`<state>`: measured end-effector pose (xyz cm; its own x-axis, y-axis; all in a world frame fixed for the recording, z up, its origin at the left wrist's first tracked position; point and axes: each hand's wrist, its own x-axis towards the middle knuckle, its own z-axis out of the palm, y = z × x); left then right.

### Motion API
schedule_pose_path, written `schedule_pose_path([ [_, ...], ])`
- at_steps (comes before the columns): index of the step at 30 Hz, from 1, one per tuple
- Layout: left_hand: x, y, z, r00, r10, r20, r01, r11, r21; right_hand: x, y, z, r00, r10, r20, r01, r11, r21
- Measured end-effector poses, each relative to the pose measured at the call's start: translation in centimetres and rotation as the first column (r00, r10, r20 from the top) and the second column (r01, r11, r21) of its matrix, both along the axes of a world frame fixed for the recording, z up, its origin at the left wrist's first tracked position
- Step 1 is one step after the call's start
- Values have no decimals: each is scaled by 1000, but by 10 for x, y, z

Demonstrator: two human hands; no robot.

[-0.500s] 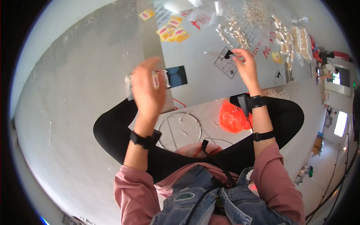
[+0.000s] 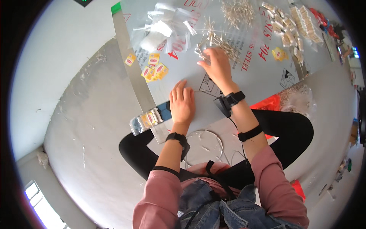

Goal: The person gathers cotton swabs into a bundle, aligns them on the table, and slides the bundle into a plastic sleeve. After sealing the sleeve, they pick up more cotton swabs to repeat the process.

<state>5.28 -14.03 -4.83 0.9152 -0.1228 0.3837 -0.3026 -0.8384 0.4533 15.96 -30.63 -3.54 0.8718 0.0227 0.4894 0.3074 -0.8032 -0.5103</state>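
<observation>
My left hand [image 2: 182, 102] lies palm down on the sheet-covered table, fingers stretched out, beside a dark blue patterned strip [image 2: 164, 111]. On that strip's outer end sits a small clear bag [image 2: 134, 126] with a yellow label card [image 2: 147, 120] and white cotton tips, overhanging the table edge. Further up, my right hand [image 2: 218, 68] bends its thumb and fingers around a few cotton swabs [image 2: 201, 52] at the near edge of a loose swab pile [image 2: 225, 46]. How firmly they are pinched is hard to see.
Clear plastic bags [image 2: 162, 29] lie at the far left, above several yellow label cards [image 2: 154, 68]. Another swab heap [image 2: 238, 13] is at the back. Packed swab bundles [image 2: 284, 28] line the right side, near a yellow card stack [image 2: 280, 54]. A round metal frame [image 2: 204, 147] stands below the table.
My left hand has moved right, off the bagged swabs and onto the tabletop. My right hand has reached left and forward to the swab pile. The view has turned.
</observation>
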Motion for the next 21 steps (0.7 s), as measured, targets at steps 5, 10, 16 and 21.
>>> schedule_pose_path([
  [5,-5,7,0,998,48,-34,-47,999,14,-33,21,-3,962,108,-251,-94,993,65],
  [10,-1,5,4,997,20,-76,-16,998,61,-70,28,19,897,339,-282,-293,936,194],
  [16,-2,4,3,997,25,-76,-27,999,-27,-11,-61,25,988,-149,-33,143,979,-143],
  [21,-2,5,3,997,40,-69,-43,998,-45,5,-76,16,958,-81,-276,52,992,-112],
])
